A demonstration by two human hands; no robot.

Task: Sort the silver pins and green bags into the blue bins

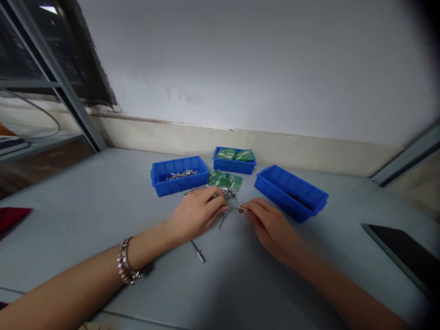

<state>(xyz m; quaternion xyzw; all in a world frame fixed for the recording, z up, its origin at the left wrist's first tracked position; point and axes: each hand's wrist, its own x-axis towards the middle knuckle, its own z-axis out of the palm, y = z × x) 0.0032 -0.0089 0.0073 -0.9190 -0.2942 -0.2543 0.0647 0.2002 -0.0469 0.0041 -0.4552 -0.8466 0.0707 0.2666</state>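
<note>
A slim, shiny metal pin [233, 207] lies level between the fingertips of both hands, over the smooth grey table [113, 197]. The left hand [200, 210], wearing a beaded metal bracelet [125, 262], has its fingers curled and pinched on the left end; the right hand [271, 225] pinches the right end between thumb and fingers. Fingers cover both ends, so whether it is one piece or two is hard to tell. A heap of similar pins [229, 192] is partly hidden behind the left hand; a loose rod [198, 252] with a thicker near end pokes out below it. Beyond sit crinkly green packets [223, 180] and three ribbed plastic boxes: left [182, 185], far [234, 166] and right [277, 198]. The right box's dark contents are unclear. A flat black slab [400, 252] is blurred at right.
</note>
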